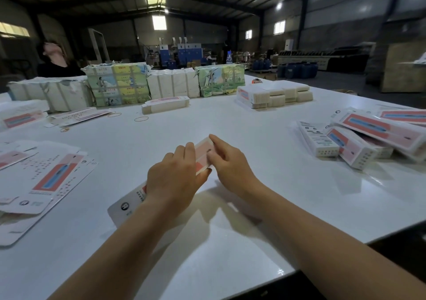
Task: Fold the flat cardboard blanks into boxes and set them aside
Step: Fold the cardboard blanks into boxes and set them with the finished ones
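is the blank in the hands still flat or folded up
Partly folded: the blank shows a raised side edge between the left hand and right hand. Its ends are hidden.

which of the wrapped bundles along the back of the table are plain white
Two: the bundle at far left and the one between the two picture-printed bundles.

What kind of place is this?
Probably a packaging workshop in a warehouse: strapped bundles of flat blanks along the white table, folded boxes piled at right, blue drums on the floor beyond.

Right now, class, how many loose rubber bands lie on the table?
3: one mid-table, one left of it, one farther left. Others may be hidden.
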`<action>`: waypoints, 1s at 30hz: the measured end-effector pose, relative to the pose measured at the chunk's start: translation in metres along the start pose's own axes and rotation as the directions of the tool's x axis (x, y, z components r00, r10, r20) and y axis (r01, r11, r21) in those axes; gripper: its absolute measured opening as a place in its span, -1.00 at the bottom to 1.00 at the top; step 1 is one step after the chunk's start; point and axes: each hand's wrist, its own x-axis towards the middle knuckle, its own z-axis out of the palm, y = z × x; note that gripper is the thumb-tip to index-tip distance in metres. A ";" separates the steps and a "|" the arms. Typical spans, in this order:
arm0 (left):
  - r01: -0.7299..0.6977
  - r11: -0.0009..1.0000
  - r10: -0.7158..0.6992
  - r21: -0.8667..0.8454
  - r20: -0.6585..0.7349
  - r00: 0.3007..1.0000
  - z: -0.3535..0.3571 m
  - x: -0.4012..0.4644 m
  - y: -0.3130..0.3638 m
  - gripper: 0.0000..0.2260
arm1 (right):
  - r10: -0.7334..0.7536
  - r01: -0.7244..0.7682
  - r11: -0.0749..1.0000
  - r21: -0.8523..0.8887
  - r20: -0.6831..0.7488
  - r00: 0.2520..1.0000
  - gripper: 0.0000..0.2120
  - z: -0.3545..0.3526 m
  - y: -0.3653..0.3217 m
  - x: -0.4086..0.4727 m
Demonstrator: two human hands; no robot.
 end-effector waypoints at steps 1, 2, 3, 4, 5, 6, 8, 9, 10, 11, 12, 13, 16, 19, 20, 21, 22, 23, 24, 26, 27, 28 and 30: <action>0.020 1.000 -0.020 0.004 0.014 1.000 0.002 0.001 -0.002 -0.45 | 0.059 -0.059 0.994 0.092 0.008 0.998 -0.66 -0.001 0.000 0.002; 0.026 1.000 -0.027 0.004 0.018 0.999 0.004 0.001 -0.002 -0.45 | 0.109 -0.107 0.981 0.160 -0.005 0.994 -0.60 -0.002 0.000 0.003; 0.032 0.999 -0.032 -0.002 0.025 0.999 0.005 0.002 -0.002 -0.45 | 0.139 -0.129 0.972 0.196 -0.034 0.990 -0.61 -0.002 -0.001 0.003; 0.039 0.999 -0.038 -0.011 0.031 0.999 0.006 0.004 0.000 -0.45 | 0.134 -0.118 0.974 0.195 -0.074 0.988 -0.69 -0.001 -0.001 0.003; 0.050 0.999 -0.049 -0.019 0.031 0.998 0.005 0.004 0.003 -0.45 | 0.123 -0.101 0.978 0.182 -0.117 0.985 -0.77 0.001 0.000 0.002; 0.062 0.998 -0.061 -0.022 0.024 0.998 0.005 0.005 0.006 -0.45 | 0.114 -0.085 0.981 0.174 -0.161 0.980 -0.80 0.003 0.001 0.001; 0.074 0.997 -0.074 -0.009 0.008 0.997 0.004 0.006 0.010 -0.45 | 0.098 -0.065 0.988 0.140 -0.240 0.966 -0.77 0.006 0.003 -0.001; 0.078 0.997 -0.078 -0.002 0.008 0.997 0.003 0.006 0.012 -0.45 | 0.071 -0.043 0.993 0.110 -0.267 0.961 -0.76 0.006 0.004 -0.002; 0.082 0.997 -0.082 -0.003 0.015 0.997 0.002 0.007 0.012 -0.44 | 0.034 -0.013 0.997 0.075 -0.282 0.959 -0.76 0.006 0.005 -0.002; 0.086 0.996 -0.086 -0.007 0.024 0.996 0.002 0.007 0.012 -0.44 | 0.000 0.015 0.999 0.049 -0.289 0.957 -0.76 0.007 0.004 -0.002; 0.089 0.996 -0.088 -0.014 0.030 0.996 0.001 0.007 0.012 -0.43 | -0.027 0.039 0.999 0.037 -0.295 0.955 -0.75 0.008 0.003 -0.002; 0.090 0.996 -0.089 -0.023 0.032 0.996 0.001 0.007 0.013 -0.43 | -0.046 0.057 0.998 0.030 -0.300 0.953 -0.75 0.008 0.002 -0.002; 0.084 0.996 -0.083 -0.041 0.038 0.996 -0.001 0.007 0.010 -0.42 | -0.052 0.064 0.997 0.036 -0.277 0.960 -0.78 0.006 0.001 -0.003; 0.060 0.996 -0.054 -0.073 0.083 0.995 -0.001 0.008 -0.002 -0.45 | 0.006 0.002 0.998 0.059 -0.131 0.991 -0.79 0.004 0.001 -0.004; 0.042 0.995 -0.032 -0.088 0.113 0.993 0.000 0.010 -0.009 -0.44 | 0.005 -0.001 0.999 0.051 -0.080 0.997 -0.76 0.003 0.001 -0.003; 0.017 0.995 -0.002 -0.102 0.138 0.990 0.000 0.011 -0.016 -0.43 | -0.010 0.011 1.000 0.022 -0.038 0.999 -0.68 0.002 0.002 -0.003; -0.011 0.995 0.027 -0.096 0.169 0.985 -0.001 0.013 -0.023 -0.41 | -0.037 0.038 0.999 -0.028 0.010 0.999 -0.51 0.001 0.002 -0.003; -0.048 0.996 0.062 -0.076 0.187 0.981 -0.003 0.013 -0.028 -0.40 | -0.078 0.085 0.992 -0.097 0.076 0.994 -0.35 0.000 0.003 -0.003; -0.089 0.995 0.098 -0.051 0.207 0.973 -0.004 0.014 -0.031 -0.38 | -0.122 0.150 0.971 -0.188 0.151 0.981 -0.24 0.000 0.004 -0.003; -0.146 0.989 0.150 -0.035 0.257 0.955 -0.005 0.011 -0.033 -0.37 | -0.193 0.285 0.894 -0.346 0.278 0.941 -0.21 -0.001 0.008 -0.003; -0.149 0.988 0.155 -0.043 0.290 0.944 -0.006 0.009 -0.032 -0.37 | -0.202 0.326 0.856 -0.401 0.322 0.925 -0.25 -0.002 0.011 -0.002; -0.146 0.988 0.155 -0.052 0.315 0.936 -0.006 0.007 -0.032 -0.37 | -0.200 0.350 0.826 -0.442 0.351 0.915 -0.28 -0.003 0.013 -0.002; -0.158 0.986 0.166 -0.049 0.328 0.930 -0.007 0.004 -0.034 -0.32 | -0.183 0.369 0.771 -0.520 0.373 0.909 -0.33 -0.003 0.016 0.000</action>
